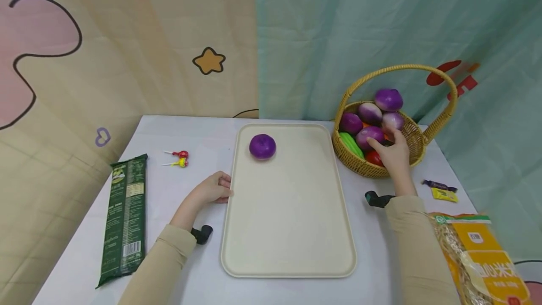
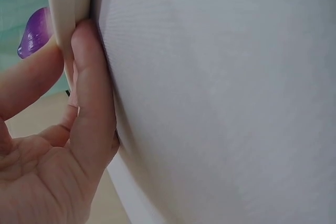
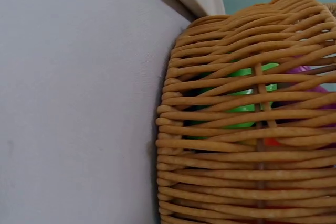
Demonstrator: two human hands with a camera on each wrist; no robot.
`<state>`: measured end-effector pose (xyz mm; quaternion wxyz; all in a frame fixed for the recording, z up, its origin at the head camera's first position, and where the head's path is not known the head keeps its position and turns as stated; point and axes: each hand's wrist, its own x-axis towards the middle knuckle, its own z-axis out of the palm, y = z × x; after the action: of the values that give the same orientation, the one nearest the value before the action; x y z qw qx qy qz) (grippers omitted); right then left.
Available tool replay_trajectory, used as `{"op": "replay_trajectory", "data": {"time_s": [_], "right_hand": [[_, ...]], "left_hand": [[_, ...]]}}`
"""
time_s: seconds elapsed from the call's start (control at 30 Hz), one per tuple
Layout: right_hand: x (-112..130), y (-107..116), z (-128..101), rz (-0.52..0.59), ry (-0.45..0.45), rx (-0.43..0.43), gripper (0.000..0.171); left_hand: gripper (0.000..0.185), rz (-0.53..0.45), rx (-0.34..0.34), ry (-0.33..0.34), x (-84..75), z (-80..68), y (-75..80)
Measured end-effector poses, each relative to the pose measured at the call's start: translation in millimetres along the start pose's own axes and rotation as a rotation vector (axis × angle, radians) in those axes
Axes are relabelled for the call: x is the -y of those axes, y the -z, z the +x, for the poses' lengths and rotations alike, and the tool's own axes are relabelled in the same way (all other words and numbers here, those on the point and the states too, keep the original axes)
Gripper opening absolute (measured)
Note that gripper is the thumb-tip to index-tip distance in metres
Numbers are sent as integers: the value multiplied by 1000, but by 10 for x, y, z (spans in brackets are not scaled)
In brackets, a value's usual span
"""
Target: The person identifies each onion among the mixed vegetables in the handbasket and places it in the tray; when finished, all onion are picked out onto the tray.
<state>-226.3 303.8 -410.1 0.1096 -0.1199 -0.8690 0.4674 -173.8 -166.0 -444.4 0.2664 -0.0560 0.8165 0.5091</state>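
Yellow packet [image 1: 487, 253] by the right sleeve [image 1: 423, 253], white characters on it, 心米 legible. Ahead, the right hand [image 1: 394, 149] is in the wicker basket [image 1: 355, 164] of vegetables, thumb on a purple one [image 1: 366, 135]; gripped or not, I can't tell. Basket handle [image 1: 410, 67] arching above. Left hand [image 1: 213, 188] pinches the cream tray [image 1: 288, 211], round purple vegetable [image 1: 262, 147] beyond. Left of that hand, lollipops [image 1: 183, 154] and a barcoded green packet [image 1: 124, 215].

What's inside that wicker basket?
In the basket, five purplish onion-like vegetables show, with a green piece, a red piece and orange bits between. The right hand and upper vegetables cover whatever lies beneath; the bottom is hidden.
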Motion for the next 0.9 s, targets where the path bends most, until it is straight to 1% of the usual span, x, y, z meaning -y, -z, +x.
{"op": "replay_trajectory", "data": {"time_s": [0.23,0.3,0.37,0.5,0.7,0.8,0.9], "right_hand": [[54,-44,29,-208,70,47,89],[59,-59,39,-240,81,41,89],[63,-72,37,-250,84,20,87],[57,-87,24,-215,84,-26,84],[87,-88,-72,-101,94,-100,83],[190,-99,-166,-9,79,-99,84],[367,-161,-277,86,70,-66,84]], "left_hand": [[43,-1,-10,10,-33,4,9],[43,-5,-11,22,-47,3,12],[43,-5,-9,29,-59,1,17],[43,-10,-13,36,-62,-2,18],[41,1,-28,34,-31,2,2],[41,2,-24,29,-17,3,5],[41,-7,-18,20,-17,-5,17]]}}
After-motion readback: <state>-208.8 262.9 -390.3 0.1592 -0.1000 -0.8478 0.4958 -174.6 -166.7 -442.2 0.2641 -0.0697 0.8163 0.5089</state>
